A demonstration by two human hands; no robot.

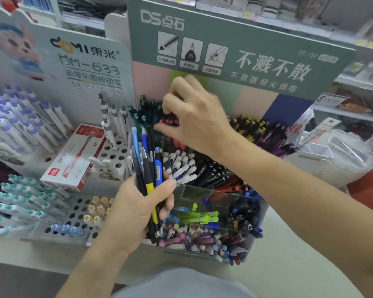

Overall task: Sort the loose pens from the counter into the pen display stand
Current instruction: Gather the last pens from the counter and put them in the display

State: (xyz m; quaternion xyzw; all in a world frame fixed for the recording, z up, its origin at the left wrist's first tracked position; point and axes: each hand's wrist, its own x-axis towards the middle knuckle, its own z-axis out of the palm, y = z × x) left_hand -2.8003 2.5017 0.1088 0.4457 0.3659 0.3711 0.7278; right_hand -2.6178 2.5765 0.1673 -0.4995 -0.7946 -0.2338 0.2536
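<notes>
My left hand grips a bundle of loose pens, blue, black and yellow ones, held upright in front of the clear pen display stand. My right hand reaches into the stand's back row, its fingers curled around a black pen with a red tip among the teal-capped pens. The stand holds several compartments of white, black, green, pink and dark blue pens. What the right fingertips touch underneath is hidden by the hand.
A green header board rises behind the stand. To the left is a white peg-hole stand with purple, teal and beige pens, and a red-and-white pen box on it. Stacked clear plastic trays sit at the right, shop shelves behind.
</notes>
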